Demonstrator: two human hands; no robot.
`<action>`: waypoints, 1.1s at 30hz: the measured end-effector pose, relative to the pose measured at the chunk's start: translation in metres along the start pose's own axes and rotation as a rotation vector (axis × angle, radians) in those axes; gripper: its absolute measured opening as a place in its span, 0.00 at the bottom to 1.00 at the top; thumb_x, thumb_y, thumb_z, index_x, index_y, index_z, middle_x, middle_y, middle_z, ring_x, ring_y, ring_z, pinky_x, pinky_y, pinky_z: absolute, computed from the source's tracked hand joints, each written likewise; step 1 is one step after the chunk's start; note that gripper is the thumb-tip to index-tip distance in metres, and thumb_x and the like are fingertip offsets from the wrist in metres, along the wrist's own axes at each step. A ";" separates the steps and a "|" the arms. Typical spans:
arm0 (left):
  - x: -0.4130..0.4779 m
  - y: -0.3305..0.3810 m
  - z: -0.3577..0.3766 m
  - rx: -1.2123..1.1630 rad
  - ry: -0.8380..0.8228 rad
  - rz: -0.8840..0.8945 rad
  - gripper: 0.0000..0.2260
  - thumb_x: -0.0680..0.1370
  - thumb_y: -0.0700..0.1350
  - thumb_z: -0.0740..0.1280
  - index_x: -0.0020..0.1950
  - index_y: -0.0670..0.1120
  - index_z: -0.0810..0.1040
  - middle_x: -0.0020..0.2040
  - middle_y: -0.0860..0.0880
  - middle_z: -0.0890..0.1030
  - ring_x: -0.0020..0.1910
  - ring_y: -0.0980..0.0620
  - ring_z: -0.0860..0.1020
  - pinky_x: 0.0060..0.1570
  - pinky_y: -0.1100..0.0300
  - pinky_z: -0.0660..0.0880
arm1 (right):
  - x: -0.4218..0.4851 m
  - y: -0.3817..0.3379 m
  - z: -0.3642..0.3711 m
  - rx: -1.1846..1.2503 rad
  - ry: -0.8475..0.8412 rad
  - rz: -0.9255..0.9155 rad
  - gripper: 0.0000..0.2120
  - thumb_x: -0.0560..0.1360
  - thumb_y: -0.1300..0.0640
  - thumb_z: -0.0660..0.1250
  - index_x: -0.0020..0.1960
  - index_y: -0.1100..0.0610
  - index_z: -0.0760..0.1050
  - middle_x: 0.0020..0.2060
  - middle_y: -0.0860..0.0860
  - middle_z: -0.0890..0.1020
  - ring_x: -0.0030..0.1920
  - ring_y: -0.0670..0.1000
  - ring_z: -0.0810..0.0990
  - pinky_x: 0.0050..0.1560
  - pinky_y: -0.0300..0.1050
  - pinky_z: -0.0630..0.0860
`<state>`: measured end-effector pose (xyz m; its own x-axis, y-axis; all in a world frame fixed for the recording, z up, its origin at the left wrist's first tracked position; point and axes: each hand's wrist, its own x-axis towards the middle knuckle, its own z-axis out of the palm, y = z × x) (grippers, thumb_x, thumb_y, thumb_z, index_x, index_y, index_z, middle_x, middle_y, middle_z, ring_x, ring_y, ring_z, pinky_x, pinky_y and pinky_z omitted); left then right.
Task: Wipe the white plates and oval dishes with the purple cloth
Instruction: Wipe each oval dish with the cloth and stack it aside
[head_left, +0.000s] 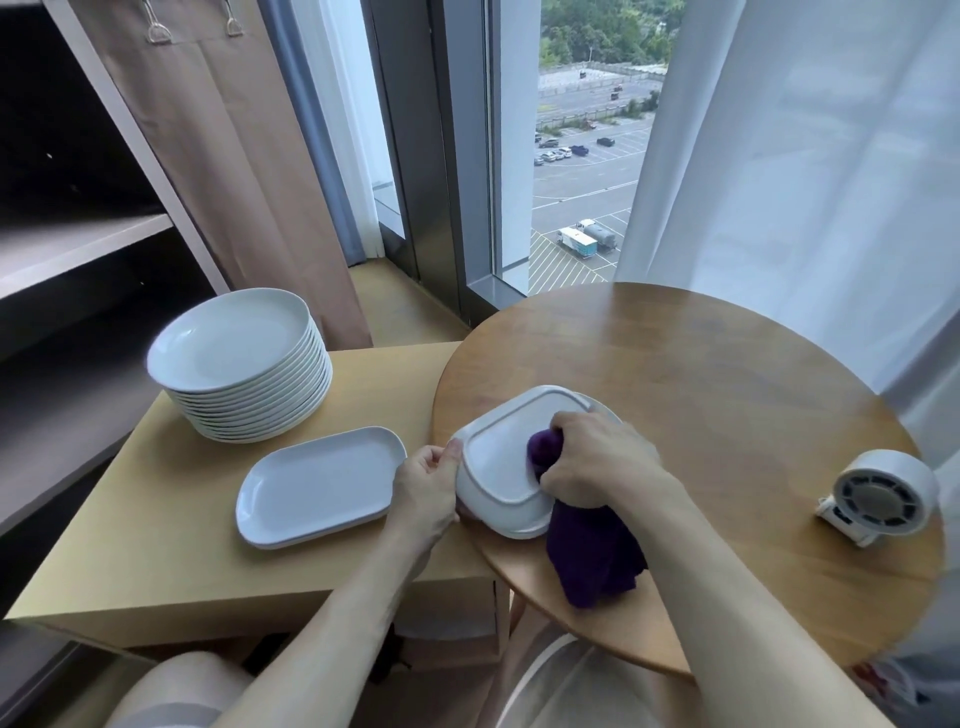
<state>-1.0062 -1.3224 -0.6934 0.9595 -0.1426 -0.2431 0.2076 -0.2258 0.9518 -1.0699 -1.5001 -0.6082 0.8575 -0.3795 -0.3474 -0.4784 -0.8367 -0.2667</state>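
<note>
An upturned white oval dish (498, 462) lies bottom-up at the left edge of the round wooden table (727, 395), on top of another white dish whose rim shows behind it. My left hand (428, 486) grips its left rim. My right hand (597, 462) holds the bunched purple cloth (592, 551) and presses it on the dish's underside; the rest of the cloth hangs down over the table edge. A stack of several round white plates (239, 364) and a white oval dish (319, 486) sit on the lower side table (171, 545).
A small white fan (878, 496) stands at the right of the round table. Shelves are at the left. Curtains and a window lie behind both tables. My knees show below the table edges.
</note>
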 end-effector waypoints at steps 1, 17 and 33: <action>0.000 0.001 0.000 -0.008 -0.008 -0.016 0.17 0.83 0.55 0.64 0.45 0.44 0.78 0.32 0.50 0.77 0.26 0.53 0.73 0.24 0.61 0.71 | 0.003 0.007 -0.001 0.024 0.023 0.034 0.17 0.69 0.50 0.66 0.57 0.44 0.72 0.54 0.48 0.68 0.56 0.57 0.72 0.58 0.56 0.74; -0.012 0.019 -0.037 -0.149 -0.341 0.056 0.17 0.79 0.43 0.73 0.66 0.53 0.77 0.56 0.46 0.86 0.55 0.44 0.85 0.43 0.52 0.82 | 0.016 0.032 -0.001 0.454 0.302 0.078 0.19 0.67 0.51 0.69 0.58 0.42 0.77 0.53 0.49 0.77 0.56 0.56 0.76 0.57 0.52 0.75; -0.019 0.041 -0.028 -0.019 -0.355 0.309 0.18 0.80 0.43 0.72 0.67 0.57 0.75 0.57 0.49 0.84 0.55 0.48 0.84 0.50 0.50 0.83 | -0.013 -0.031 -0.001 0.194 0.354 -0.409 0.26 0.68 0.48 0.67 0.66 0.38 0.74 0.66 0.38 0.72 0.59 0.52 0.68 0.62 0.52 0.69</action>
<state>-1.0108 -1.3021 -0.6442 0.8530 -0.5218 0.0067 -0.0710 -0.1034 0.9921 -1.0663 -1.4700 -0.5944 0.9752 -0.1773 0.1322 -0.0918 -0.8682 -0.4877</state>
